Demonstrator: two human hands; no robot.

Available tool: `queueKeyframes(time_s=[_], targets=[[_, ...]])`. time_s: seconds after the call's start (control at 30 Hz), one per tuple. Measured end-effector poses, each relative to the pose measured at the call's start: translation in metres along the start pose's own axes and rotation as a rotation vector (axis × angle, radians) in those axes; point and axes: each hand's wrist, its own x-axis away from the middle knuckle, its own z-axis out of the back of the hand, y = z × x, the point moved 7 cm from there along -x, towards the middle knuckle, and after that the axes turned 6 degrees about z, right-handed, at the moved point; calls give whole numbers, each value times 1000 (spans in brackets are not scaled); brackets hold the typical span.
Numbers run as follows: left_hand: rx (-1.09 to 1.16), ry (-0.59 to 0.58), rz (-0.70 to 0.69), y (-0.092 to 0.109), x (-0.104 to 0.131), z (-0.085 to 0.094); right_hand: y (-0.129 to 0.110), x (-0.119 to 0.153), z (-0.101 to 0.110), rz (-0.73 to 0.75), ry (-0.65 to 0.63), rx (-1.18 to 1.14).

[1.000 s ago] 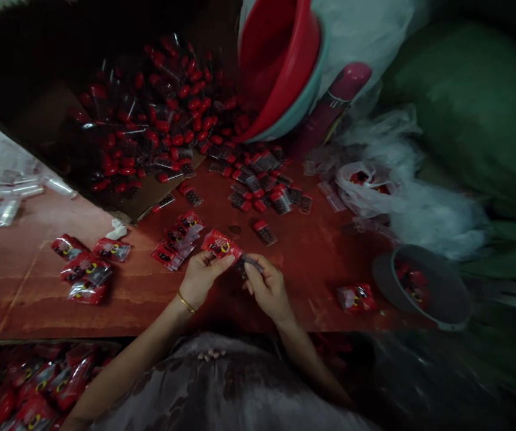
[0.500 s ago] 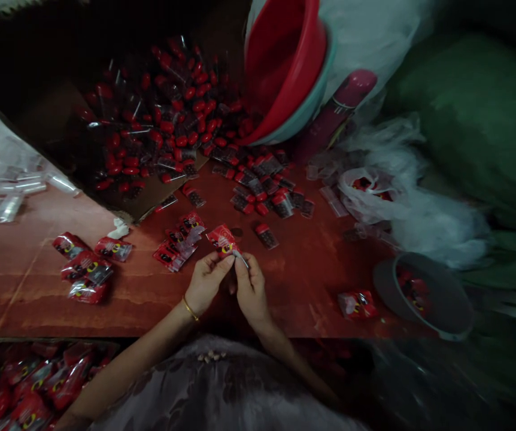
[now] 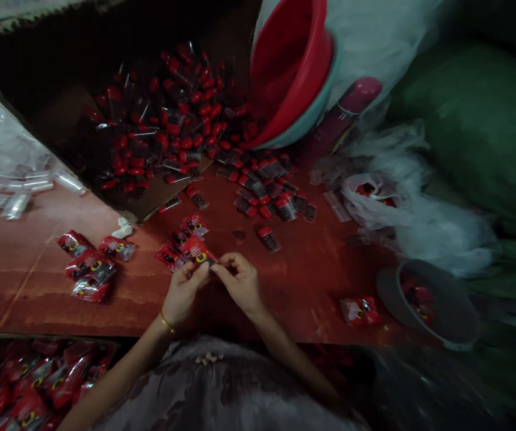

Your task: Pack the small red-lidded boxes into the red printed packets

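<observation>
Between my two hands is a small red printed packet, raised over the table edge-side. My left hand pinches its lower left part, a gold bangle on the wrist. My right hand has thumb and forefinger closed at the packet's lower right corner; the exact grip there is partly hidden. Just behind the held packet lies a row of similar red packets. A little to the right, one small clear container with a red cap rests alone on the table.
A cardboard box spills red-capped containers onto the red table. Behind stand a tilted red basin and a pink bottle. Filled packets lie left; a grey tub stands right. Clear plastic bags crowd the right.
Both hands have shifted left with the packet, which now overlaps the row of packets behind it. My right fingers have moved to the packet's lower corner. The camera view has shifted slightly.
</observation>
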Motion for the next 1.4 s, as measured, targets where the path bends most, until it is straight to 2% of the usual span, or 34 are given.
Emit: queueKeyframes(time_s=[0.07, 0.13, 0.2, 0.27, 0.3, 0.33, 0.4, 0.5, 0.57, 0.67, 0.77, 0.9, 1.03, 1.13, 1.27, 1.33, 1.4], targets=[[75, 97, -19, 12, 6, 28, -5, -9, 11, 110, 5, 216], [184, 241, -99, 29, 13, 63, -4, -19, 35, 185, 70, 503], [306, 397, -200, 43, 23, 97, 8, -29, 65, 148, 154, 784], [366, 469, -220, 47, 30, 113, 29, -34, 86, 59, 157, 953], [344, 467, -192, 45, 31, 112, 38, -35, 90, 38, 128, 992], [273, 447, -159, 43, 29, 107, 45, -34, 90, 36, 98, 1011], [-23, 382, -149, 45, 21, 85, 53, -28, 84, 77, 49, 1010], [-671, 277, -387, 66, -5, 38, 54, -16, 71, 150, 47, 1001], [-1013, 267, -568, 81, -29, 14, 53, -11, 66, 171, 59, 1003], [-1403, 291, -624, 85, -67, 0, 54, -10, 64, 190, 72, 985], [-1611, 274, -621, 76, -85, -1, 56, -12, 66, 198, 92, 962], [-1652, 285, -678, 64, -73, -2, 50, -12, 70, 216, 136, 957], [-1517, 337, -732, 68, -51, -9, 20, -8, 74, 267, 251, 843], [-1409, 327, -776, 73, -34, -23, 0, -13, 57, 244, 185, 500], [-1297, 218, -762, 70, -14, -43, -4, -27, 18, 55, 84, -63], [-1194, 190, -748, 68, -6, -45, -4, -32, 9, 26, 98, -167], [-1019, 172, -671, 65, -4, -40, -4, -34, 9, 41, 145, -155]])
